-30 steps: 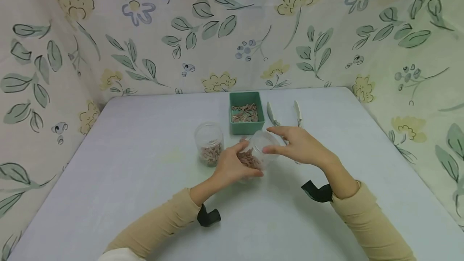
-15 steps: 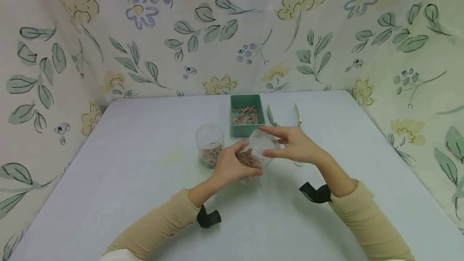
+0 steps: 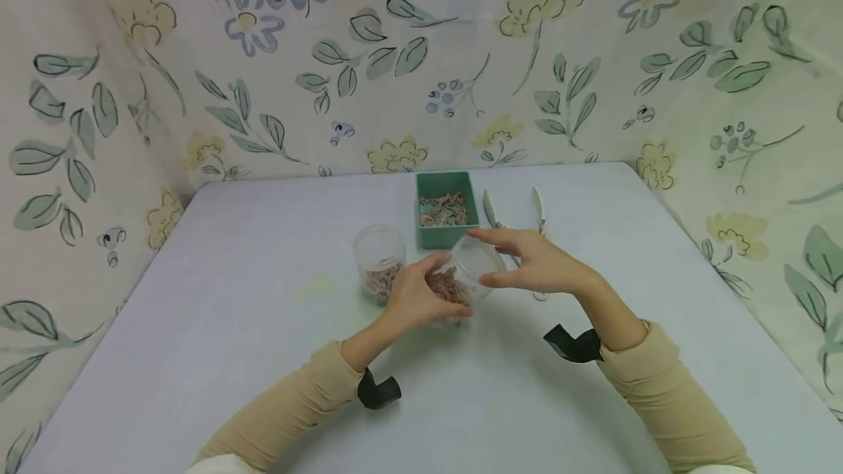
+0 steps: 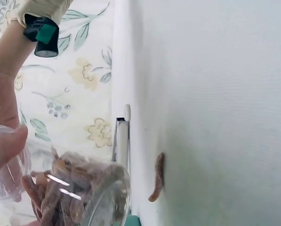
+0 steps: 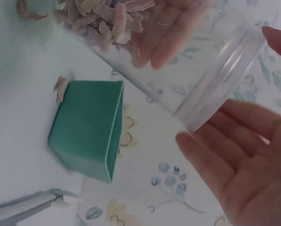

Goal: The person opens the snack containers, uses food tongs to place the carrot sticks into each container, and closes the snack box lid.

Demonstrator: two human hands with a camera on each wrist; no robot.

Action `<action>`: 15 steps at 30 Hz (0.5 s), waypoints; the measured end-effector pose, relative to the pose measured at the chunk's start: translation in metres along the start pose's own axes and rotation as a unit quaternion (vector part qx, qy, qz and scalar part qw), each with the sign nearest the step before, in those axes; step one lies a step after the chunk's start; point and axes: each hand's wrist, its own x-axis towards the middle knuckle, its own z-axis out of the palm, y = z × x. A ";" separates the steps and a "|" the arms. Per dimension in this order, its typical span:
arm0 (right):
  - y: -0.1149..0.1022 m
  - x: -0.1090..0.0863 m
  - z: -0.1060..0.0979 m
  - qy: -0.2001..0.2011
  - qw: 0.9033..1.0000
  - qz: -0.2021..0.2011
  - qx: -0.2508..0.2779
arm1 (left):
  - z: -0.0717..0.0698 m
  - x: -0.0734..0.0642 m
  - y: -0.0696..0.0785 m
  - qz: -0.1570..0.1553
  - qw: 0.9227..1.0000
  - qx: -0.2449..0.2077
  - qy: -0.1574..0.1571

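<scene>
In the head view my left hand (image 3: 416, 298) holds a clear plastic jar (image 5: 189, 75) around its side. The jar is tilted, its lidded end up to the right, with brown dried strips (image 5: 105, 23) gathered toward its base. My right hand (image 3: 536, 262) grips the jar's clear lid (image 5: 220, 82) by the rim, thumb on one side and fingers on the other. Left of this jar stands a second clear jar (image 3: 380, 243), upright and partly filled with similar strips.
Behind the hands stands a green bin (image 3: 450, 238) containing more strips. Pale tongs (image 3: 490, 207) lie spread to its right. One loose strip (image 4: 157, 178) lies on the white table (image 3: 250, 298). A floral curtain (image 3: 369, 108) surrounds the table's back and sides.
My right fingers have shifted slightly left around the lid, and the lid's face shows a little more. The left hand stays nearly in place on the jar.
</scene>
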 end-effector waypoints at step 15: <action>0.008 0.004 -0.002 -0.001 0.998 -0.014 0.054 | -0.003 0.002 -0.001 0.004 1.000 -0.011 -0.014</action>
